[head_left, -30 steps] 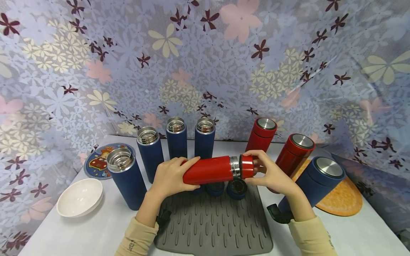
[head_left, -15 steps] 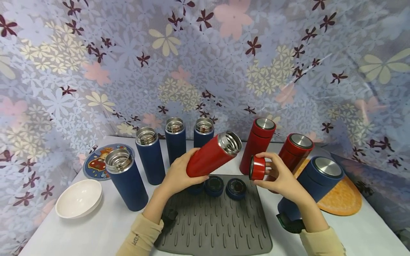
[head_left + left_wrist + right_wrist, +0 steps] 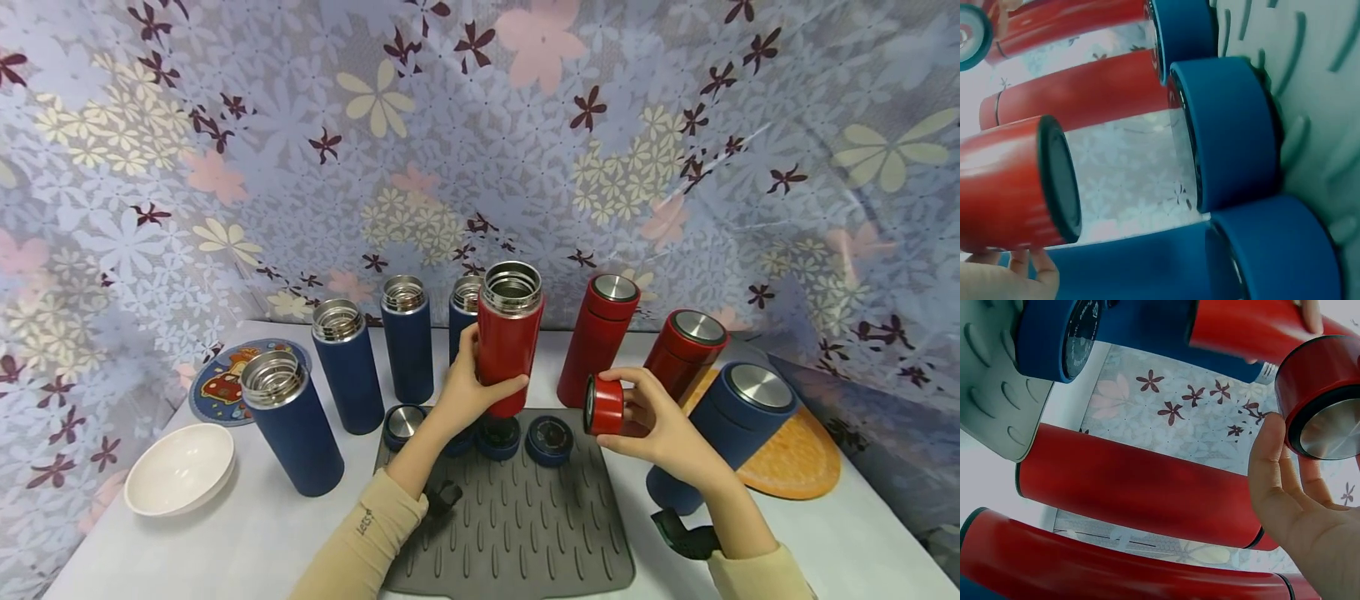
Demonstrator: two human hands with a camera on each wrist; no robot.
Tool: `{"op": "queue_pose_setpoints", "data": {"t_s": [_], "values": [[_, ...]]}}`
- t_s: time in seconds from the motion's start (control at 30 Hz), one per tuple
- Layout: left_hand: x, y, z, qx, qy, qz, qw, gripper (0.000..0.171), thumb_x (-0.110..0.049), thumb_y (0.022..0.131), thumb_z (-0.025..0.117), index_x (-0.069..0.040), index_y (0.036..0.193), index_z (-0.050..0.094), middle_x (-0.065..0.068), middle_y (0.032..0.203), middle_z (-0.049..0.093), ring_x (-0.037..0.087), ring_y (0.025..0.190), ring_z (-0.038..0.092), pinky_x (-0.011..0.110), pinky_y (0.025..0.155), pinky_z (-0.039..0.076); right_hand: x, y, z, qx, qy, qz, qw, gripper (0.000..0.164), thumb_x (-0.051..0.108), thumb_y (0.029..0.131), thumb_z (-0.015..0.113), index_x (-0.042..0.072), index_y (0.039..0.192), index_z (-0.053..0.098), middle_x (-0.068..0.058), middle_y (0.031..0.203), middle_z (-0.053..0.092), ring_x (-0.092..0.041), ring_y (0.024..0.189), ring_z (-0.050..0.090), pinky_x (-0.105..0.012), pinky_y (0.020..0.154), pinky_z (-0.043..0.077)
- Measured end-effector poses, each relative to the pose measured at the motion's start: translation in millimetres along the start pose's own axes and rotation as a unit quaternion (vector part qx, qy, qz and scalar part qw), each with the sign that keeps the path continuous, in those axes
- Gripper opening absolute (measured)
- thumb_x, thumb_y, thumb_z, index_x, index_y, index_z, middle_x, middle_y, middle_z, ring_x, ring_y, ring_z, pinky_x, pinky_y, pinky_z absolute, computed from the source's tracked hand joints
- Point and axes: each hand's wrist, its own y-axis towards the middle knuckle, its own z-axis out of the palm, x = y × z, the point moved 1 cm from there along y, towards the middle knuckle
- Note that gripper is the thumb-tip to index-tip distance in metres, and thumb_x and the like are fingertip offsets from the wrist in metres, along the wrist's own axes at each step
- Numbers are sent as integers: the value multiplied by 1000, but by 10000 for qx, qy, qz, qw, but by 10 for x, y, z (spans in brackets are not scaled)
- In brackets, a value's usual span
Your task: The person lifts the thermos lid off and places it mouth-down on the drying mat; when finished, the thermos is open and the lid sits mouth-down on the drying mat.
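My left hand (image 3: 463, 390) grips a red thermos bottle (image 3: 510, 342) around its side. The bottle stands upright in the air with its steel mouth uncovered; its dark base (image 3: 1063, 181) shows in the left wrist view, above the blue lids. To the right, my right hand (image 3: 656, 423) pinches the red lid (image 3: 609, 407) between thumb and fingers, tipped on its side. Its steel top (image 3: 1334, 431) shows in the right wrist view. Bottle and lid are apart. Below them, several blue lids (image 3: 549, 442) lie along the back of the grey mat (image 3: 517, 521).
Several blue bottles (image 3: 298, 437) without lids stand at left and back, one partly hidden by the red bottle. Two lidded red bottles (image 3: 600, 337) and a lidded blue bottle (image 3: 738, 425) stand right. A white bowl (image 3: 180, 471), a blue round mat (image 3: 213, 387) and an orange round mat (image 3: 802, 467) lie at the sides.
The red lid has come off the bottle and moved slightly right in my right hand. My left hand has turned the bottle from lying level to upright, mouth up.
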Motion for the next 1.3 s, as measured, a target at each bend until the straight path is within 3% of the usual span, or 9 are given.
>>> {"op": "queue_pose_setpoints", "data": {"t_s": [0.2, 0.4, 0.5, 0.73, 1.3], "values": [[28, 126, 155, -43, 262, -9, 9996, 74, -19, 79, 72, -13, 135, 25, 12, 128, 47, 27, 114, 51, 43, 89, 47, -2, -35, -8, -95, -92, -60, 9999, 66, -2, 74, 73, 6, 129, 37, -12, 116, 44, -11, 91, 61, -28, 72, 54], [82, 254, 281, -233, 649, 48, 9976, 76, -18, 77, 74, -7, 136, 26, 15, 130, 41, 28, 120, 44, 43, 93, 45, 1, -64, -13, -41, 14, -105, 9999, 67, -3, 74, 73, 6, 129, 36, -7, 115, 45, -13, 92, 61, -30, 73, 54], [128, 301, 331, -263, 1000, 53, 9946, 77, -21, 76, 75, -6, 135, 29, 16, 129, 45, 30, 118, 48, 45, 93, 45, -6, -80, -12, -14, 52, -134, 9999, 67, -4, 74, 73, 5, 129, 36, -5, 113, 47, -14, 91, 61, -31, 73, 54], [255, 382, 403, -335, 1736, -175, 9841, 76, -30, 75, 76, -5, 133, 34, 16, 124, 55, 30, 110, 56, 44, 90, 47, 1, -100, -4, -32, -15, -172, 9998, 66, -4, 74, 73, 5, 129, 37, -4, 111, 48, -13, 91, 61, -32, 72, 54], [340, 548, 483, -406, 2173, -828, 9717, 79, -28, 76, 76, -5, 137, 31, 17, 124, 55, 31, 109, 57, 44, 90, 47, 10, -137, -5, 50, -102, 71, 9999, 66, -1, 74, 73, 6, 128, 37, -12, 115, 42, -14, 90, 61, -30, 72, 54]]}}
